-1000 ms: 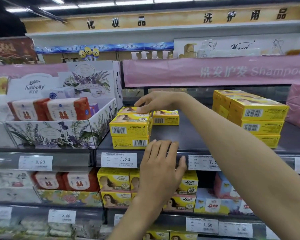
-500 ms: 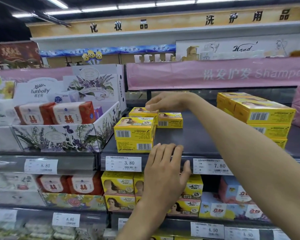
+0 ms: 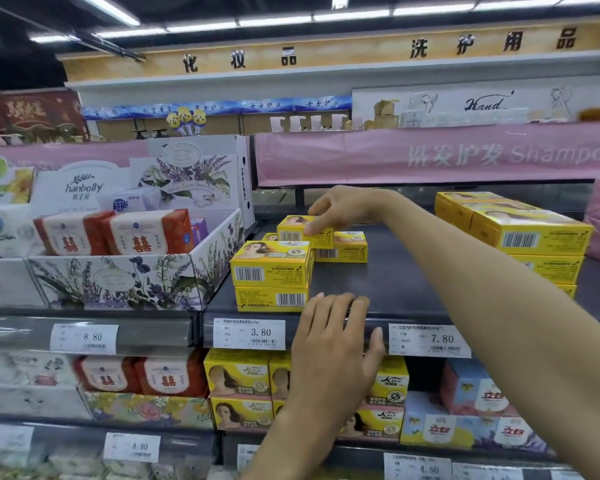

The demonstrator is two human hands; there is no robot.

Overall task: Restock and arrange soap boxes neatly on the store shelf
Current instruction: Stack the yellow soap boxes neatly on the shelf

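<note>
**Signs, brands and prices along the soap aisle**

Reads 化妆品 at left and 洗护用品 at right on the tan fascia [image 3: 343, 53]. Reads 洗发护发 Shampoo on the pink banner [image 3: 361, 157], with the last letter cut by the frame edge. Shows "Hand" in script on the white board [image 3: 447, 105] above. Shows "hanbolly" on the white display card [image 3: 73, 199]. Bears 囍 on the red soap packs [image 3: 146, 233] and 立白 on the blue packs [image 3: 437, 429].

Upper rail: 8.80 on the left tag [image 3: 84, 337], 3.80 on the middle tag [image 3: 249, 333], 7.80 on the right tag [image 3: 430, 339]. Lower rail: 8.80 on the lower left tag [image 3: 132, 446], 4.50 on the lower right tag [image 3: 418, 469].

Carries a barcode on each yellow soap box [image 3: 271, 268]; fine print too small to read.
</note>
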